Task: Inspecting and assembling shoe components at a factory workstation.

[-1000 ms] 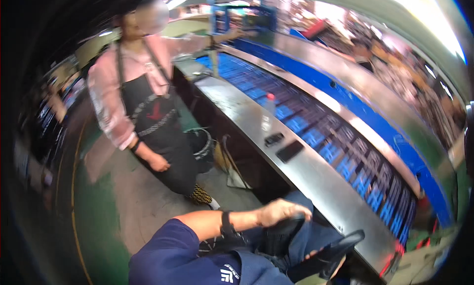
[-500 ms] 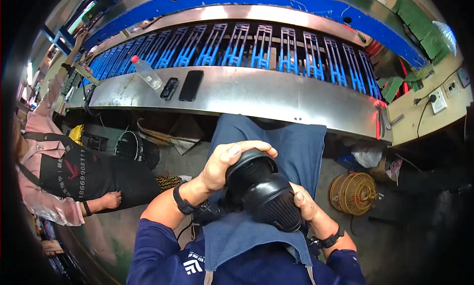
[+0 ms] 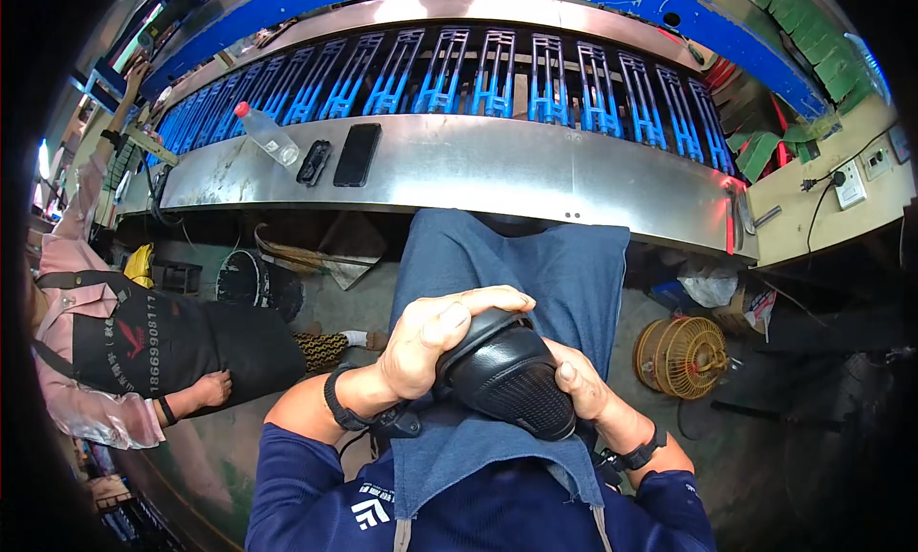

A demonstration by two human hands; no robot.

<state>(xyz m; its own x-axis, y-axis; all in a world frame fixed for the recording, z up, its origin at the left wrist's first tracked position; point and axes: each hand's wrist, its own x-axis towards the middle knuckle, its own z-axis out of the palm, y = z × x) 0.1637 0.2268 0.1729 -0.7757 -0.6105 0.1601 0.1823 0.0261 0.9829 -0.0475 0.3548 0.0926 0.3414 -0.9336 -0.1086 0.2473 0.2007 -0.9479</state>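
A long steel counter (image 3: 497,174) runs in front of blue racks (image 3: 449,74). A person in a black apron (image 3: 163,346) stands on the left. On the seated worker's blue apron (image 3: 516,265) lies a black shoe (image 3: 507,375): the left hand (image 3: 435,337) clamps its top, the right hand (image 3: 579,385) cups its side, apparently to steady it. A clear bottle (image 3: 268,136) and dark phone (image 3: 358,154) lie on the counter.

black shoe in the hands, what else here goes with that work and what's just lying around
In hand: black shoe, left hand, right hand, blue apron.
Lying about: plastic bottle, two phones, small fan, bucket.
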